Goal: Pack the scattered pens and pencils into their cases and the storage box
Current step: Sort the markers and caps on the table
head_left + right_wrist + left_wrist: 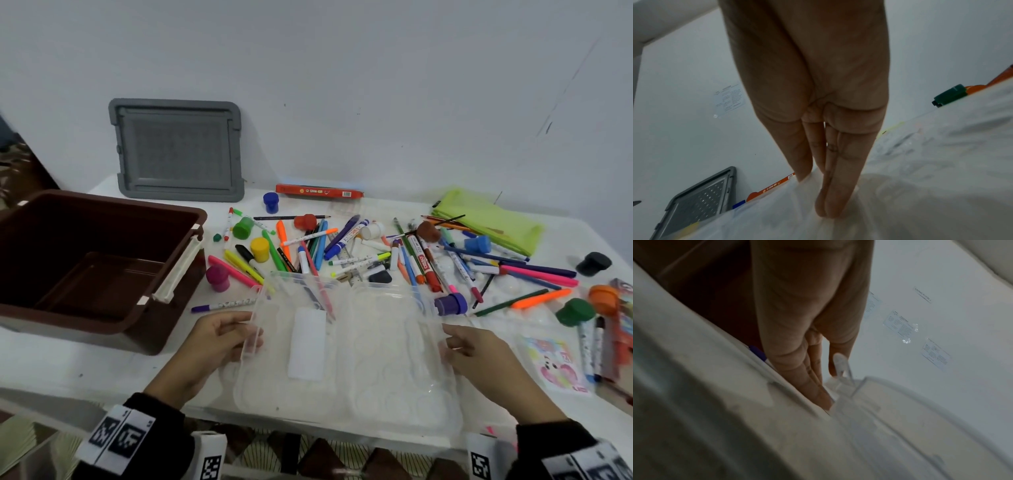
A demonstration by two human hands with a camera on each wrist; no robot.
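White table (102, 363) against a plain white wall.

Item: clear plastic case (342, 359), lying opened flat at the near edge of the table, a white rectangular label on its left half. Both hands are on it.

Item: left hand (219, 337), at the case's left edge, thumb above and fingers below, pinching the rim. The left wrist view shows the fingers (813, 386) long and nearly straight against the clear edge.

Item: right hand (476, 349), at the case's right edge, thumb and fingers closed on the rim. The right wrist view shows the fingers (830, 186) straight and together, tips down on the plastic.

Item: scattered pens and pencils (376, 253), markers and round stamp-like caps in many colours, spread across the middle of the table behind the case.

Item: brown storage box (85, 260), open, on the left of the table.

Item: grey lid (178, 150), leaning upright against the wall behind the box.

Item: red pencil carton (318, 191), lying along the wall.

Item: lime-green pouch (489, 219), far right, flat.

Item: purple pen (222, 305), lying alone just beyond the left hand.
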